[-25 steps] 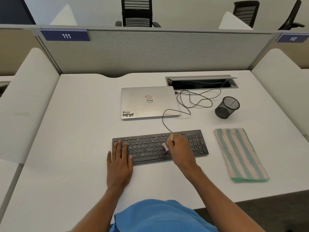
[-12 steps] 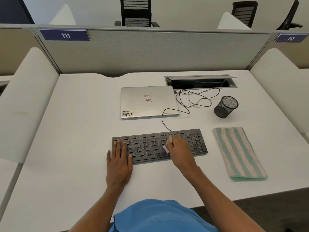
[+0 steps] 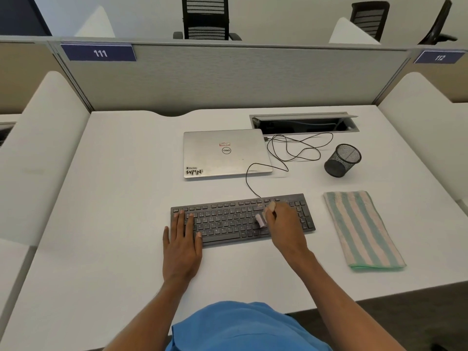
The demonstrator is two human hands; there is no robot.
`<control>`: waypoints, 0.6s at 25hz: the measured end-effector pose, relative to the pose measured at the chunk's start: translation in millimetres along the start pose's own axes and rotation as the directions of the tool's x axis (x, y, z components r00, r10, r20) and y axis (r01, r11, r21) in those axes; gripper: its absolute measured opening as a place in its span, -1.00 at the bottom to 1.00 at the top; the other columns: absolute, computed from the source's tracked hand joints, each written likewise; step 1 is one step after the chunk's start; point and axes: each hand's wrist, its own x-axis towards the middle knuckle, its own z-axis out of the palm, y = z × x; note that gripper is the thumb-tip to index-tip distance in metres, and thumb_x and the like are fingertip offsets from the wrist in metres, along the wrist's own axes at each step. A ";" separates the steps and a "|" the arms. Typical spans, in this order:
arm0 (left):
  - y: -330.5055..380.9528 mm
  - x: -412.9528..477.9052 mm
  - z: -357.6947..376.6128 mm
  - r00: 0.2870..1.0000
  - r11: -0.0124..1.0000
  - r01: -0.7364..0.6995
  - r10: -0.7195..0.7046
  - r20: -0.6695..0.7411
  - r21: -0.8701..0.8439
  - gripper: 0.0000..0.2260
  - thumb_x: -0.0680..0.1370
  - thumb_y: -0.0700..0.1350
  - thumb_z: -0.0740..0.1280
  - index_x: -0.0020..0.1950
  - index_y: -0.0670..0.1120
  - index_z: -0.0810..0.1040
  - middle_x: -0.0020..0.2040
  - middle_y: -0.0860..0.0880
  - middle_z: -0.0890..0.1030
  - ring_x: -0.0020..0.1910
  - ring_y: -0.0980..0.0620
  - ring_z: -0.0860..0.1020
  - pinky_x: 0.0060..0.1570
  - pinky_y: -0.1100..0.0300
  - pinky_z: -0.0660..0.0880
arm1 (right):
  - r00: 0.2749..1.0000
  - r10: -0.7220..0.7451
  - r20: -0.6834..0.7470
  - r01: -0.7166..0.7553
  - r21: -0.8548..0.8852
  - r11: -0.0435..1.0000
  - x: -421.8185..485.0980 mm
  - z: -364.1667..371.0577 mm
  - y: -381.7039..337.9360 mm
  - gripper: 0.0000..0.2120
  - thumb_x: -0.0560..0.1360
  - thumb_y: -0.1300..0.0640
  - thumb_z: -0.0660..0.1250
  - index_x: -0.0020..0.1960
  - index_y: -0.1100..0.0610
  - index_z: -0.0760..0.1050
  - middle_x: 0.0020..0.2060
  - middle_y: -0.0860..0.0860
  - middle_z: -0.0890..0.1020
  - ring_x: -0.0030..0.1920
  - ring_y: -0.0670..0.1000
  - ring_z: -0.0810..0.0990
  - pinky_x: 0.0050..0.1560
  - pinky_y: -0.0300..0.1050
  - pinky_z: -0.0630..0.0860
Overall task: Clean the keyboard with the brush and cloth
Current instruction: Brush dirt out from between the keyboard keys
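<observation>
- Black keyboard point(image 3: 228, 219) lay flat on the white worktop point(image 3: 114, 224), lower centre of the frame, long side running left to right with the right end slightly higher.
- Left hand point(image 3: 181, 245): grip wide, fingers straight and spread flat. Fingertips rested on the keys at the keyboard's left end; palm sat on the worktop just below its near edge. It held nothing.
- Right hand point(image 3: 285, 229): grip closed round a small brush point(image 3: 260, 220), fingers curled, thumb tip up near the top key rows. The hand covered the keys right of centre.
- Only the pale lilac end of the brush showed, poking out left of the fingers and angled down over the keys. Too blurred to tell whether the bristles touched the keys.
- Striped cloth point(image 3: 362, 229), teal and beige, lay folded into a long strip on the worktop right of the keyboard, with a narrow gap between them. No hand on it.
- Closed silver laptop point(image 3: 225, 153) sat above the keyboard, centre frame, with stickers on its lid.
- Black cable point(image 3: 298, 148) ran up from the keyboard's far edge and looped loosely right of the laptop. Its plug end lay by the laptop's upper right corner; I could not tell whether it was seated.
- Black mesh pen cup point(image 3: 342, 160) stood above the cloth, right of the cable loops.
- Open cable hatch point(image 3: 304, 115) was set into the worktop above the loops.
- Grey partition point(image 3: 228, 77) crossed the upper frame, carrying blue labels "111" point(image 3: 100, 53) at upper left and "112" point(image 3: 440, 57) at upper right.
</observation>
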 end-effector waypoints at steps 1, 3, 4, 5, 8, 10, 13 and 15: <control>-0.4 0.9 -0.1 1.000 1.000 -0.002 0.002 0.001 0.000 -0.44 0.71 0.10 -0.01 0.69 -0.06 0.22 0.72 -0.05 0.13 0.71 -0.02 0.02 0.65 -0.18 0.04 | 1.000 0.002 0.018 -0.001 -0.032 0.999 -2.2 5.7 1.5 -0.58 0.67 -0.03 0.04 -0.26 0.14 0.42 -0.36 -0.04 0.52 -0.33 -0.22 0.54 -0.35 -0.31 0.42; -0.3 2.1 -0.5 1.000 1.000 -0.005 0.005 0.005 0.006 -0.44 0.71 0.10 -0.01 0.70 -0.06 0.20 0.72 -0.04 0.11 0.71 -0.01 -0.01 0.66 -0.17 0.03 | 0.998 0.006 0.064 0.000 -0.091 0.996 -5.6 16.5 11.8 -0.62 0.66 -0.08 0.03 -0.25 0.04 0.39 -0.29 -0.01 0.59 -0.18 -0.06 0.63 -0.20 -0.01 0.57; -0.3 2.9 -0.6 1.000 1.000 -0.004 0.004 0.007 0.005 -0.44 0.71 0.10 -0.01 0.70 -0.06 0.19 0.73 -0.04 0.10 0.71 0.00 -0.02 0.66 -0.17 0.02 | 0.996 0.004 0.094 0.006 -0.102 0.995 -8.1 17.7 14.5 -0.66 0.67 -0.02 0.08 -0.23 0.06 0.40 -0.25 0.04 0.61 -0.15 0.04 0.63 -0.14 0.05 0.57; -0.3 2.7 -0.7 1.000 1.000 -0.002 0.002 0.009 0.004 -0.44 0.71 0.10 -0.01 0.70 -0.06 0.19 0.73 -0.03 0.10 0.71 0.00 -0.03 0.66 -0.17 0.02 | 0.992 0.007 0.128 0.007 -0.111 0.994 -10.2 18.0 16.3 -0.71 0.67 0.07 0.12 -0.19 0.11 0.42 -0.22 0.09 0.60 -0.14 0.10 0.61 -0.13 0.05 0.55; -1.0 1.1 0.2 1.000 1.000 -0.004 0.004 0.007 0.006 -0.44 0.71 0.10 -0.01 0.70 -0.06 0.20 0.72 -0.04 0.11 0.71 -0.01 -0.01 0.66 -0.17 0.02 | 0.990 0.028 0.136 -0.007 -0.149 0.989 -7.2 4.9 7.7 -0.69 0.67 0.14 0.14 -0.25 0.12 0.38 -0.32 0.03 0.50 -0.31 0.02 0.48 -0.36 -0.19 0.31; -1.0 1.7 -0.2 1.000 1.000 -0.005 0.005 0.011 -0.003 -0.44 0.71 0.10 -0.02 0.70 -0.06 0.20 0.72 -0.05 0.11 0.71 -0.02 0.00 0.66 -0.17 0.02 | 0.998 0.026 0.063 -0.020 -0.084 0.996 -3.1 -4.9 -0.5 -0.64 0.68 0.14 0.13 -0.30 0.14 0.35 -0.41 -0.07 0.41 -0.44 -0.14 0.42 -0.43 -0.28 0.22; -1.5 2.0 -0.8 1.000 1.000 -0.005 0.005 0.011 0.002 -0.43 0.71 0.11 -0.03 0.70 -0.06 0.19 0.72 -0.04 0.10 0.71 -0.01 -0.01 0.66 -0.18 0.03 | 0.999 0.015 0.040 -0.014 -0.023 1.000 -8.6 -4.0 2.9 -0.61 0.69 0.11 0.10 -0.29 0.16 0.38 -0.39 -0.08 0.44 -0.39 -0.20 0.47 -0.36 -0.26 0.29; -1.5 2.2 -0.8 1.000 1.000 -0.009 0.009 0.009 0.001 -0.44 0.71 0.10 -0.02 0.70 -0.06 0.20 0.72 -0.04 0.11 0.71 -0.02 -0.01 0.66 -0.18 0.03 | 0.997 0.035 0.074 -0.032 -0.038 0.999 -17.1 0.3 17.7 -0.65 0.70 0.09 0.10 -0.25 0.10 0.39 -0.32 -0.07 0.48 -0.31 -0.20 0.48 -0.36 -0.30 0.29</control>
